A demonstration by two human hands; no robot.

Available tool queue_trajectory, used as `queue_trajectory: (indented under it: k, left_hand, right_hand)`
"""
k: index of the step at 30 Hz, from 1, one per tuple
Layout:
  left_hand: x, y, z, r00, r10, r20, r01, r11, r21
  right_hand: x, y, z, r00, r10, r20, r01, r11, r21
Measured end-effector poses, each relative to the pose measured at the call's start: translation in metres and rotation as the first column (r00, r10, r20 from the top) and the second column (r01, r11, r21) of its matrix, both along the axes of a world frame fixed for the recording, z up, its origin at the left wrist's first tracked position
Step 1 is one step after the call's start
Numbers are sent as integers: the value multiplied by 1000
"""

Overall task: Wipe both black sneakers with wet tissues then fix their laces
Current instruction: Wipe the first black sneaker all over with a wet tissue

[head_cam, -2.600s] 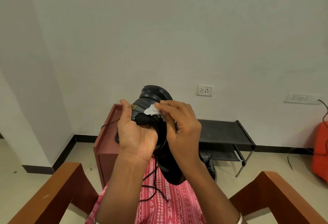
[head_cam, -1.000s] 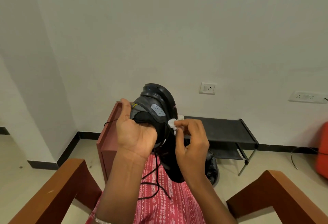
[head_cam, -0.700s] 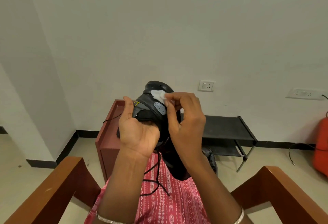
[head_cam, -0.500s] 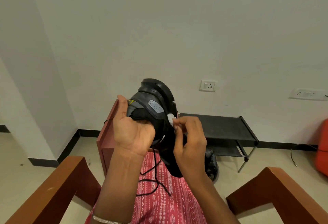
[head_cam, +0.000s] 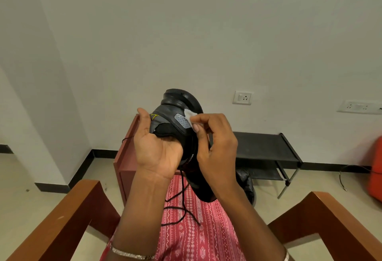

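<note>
Wiping step: the black sneaker (head_cam: 182,124) is held up in front of the chest, heel end uppermost, toe pointing down toward the lap.
Left grip: the left hand (head_cam: 159,147) is closed around the sneaker's collar, thumb up along the heel side, steadying it.
Right grip: the right hand (head_cam: 215,147) pinches a small folded wet tissue (head_cam: 191,115) between fingertips, pressed to the upper beside the grey perforated patch (head_cam: 182,119).
Doing it well: short firm strokes along the seams, refolding the tissue to a clean face, probably work best; the left hand should turn the shoe, not the wrist.
Laces: loose black laces (head_cam: 182,205) dangle onto the pink patterned cloth (head_cam: 196,236); keep them clear.
Second sneaker: apparently the dark shape on the floor (head_cam: 245,184) beside the black shoe rack (head_cam: 266,149).
Containers: the rack's shelves look bare; a red-brown cabinet (head_cam: 126,157) stands behind, contents hidden.
</note>
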State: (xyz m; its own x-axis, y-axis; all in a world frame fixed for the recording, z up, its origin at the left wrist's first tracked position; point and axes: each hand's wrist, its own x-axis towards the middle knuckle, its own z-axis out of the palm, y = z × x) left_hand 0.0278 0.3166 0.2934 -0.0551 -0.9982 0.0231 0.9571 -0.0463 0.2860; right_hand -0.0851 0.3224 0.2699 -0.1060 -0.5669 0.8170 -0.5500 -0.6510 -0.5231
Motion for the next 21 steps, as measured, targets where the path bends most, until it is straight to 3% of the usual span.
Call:
queue_trajectory:
  k: [3, 7, 10, 15, 21]
  left_hand:
    - [4, 0, 0, 999, 26, -40, -26, 1000, 12]
    - [8, -2, -1, 998, 37, -44, -38, 999, -4]
    - [2, -1, 0, 999, 34, -26, -35, 999, -7]
    - [-4, -1, -2, 1000, -7, 31, 7, 1000, 8]
    - [-4, 1, -1, 1000, -20, 17, 19, 1000, 24]
  right_hand:
    - [-10, 5, -30, 1000, 10, -17, -9, 997, 74]
    - [-18, 14, -60, 993, -102, -54, 110, 976, 187]
    - [-12, 15, -47, 997, -78, 29, 70, 972, 226]
    - [4, 13, 2, 988, 54, 146, -77, 984, 160]
    - [9, 16, -12, 998, 59, 9, -59, 998, 12]
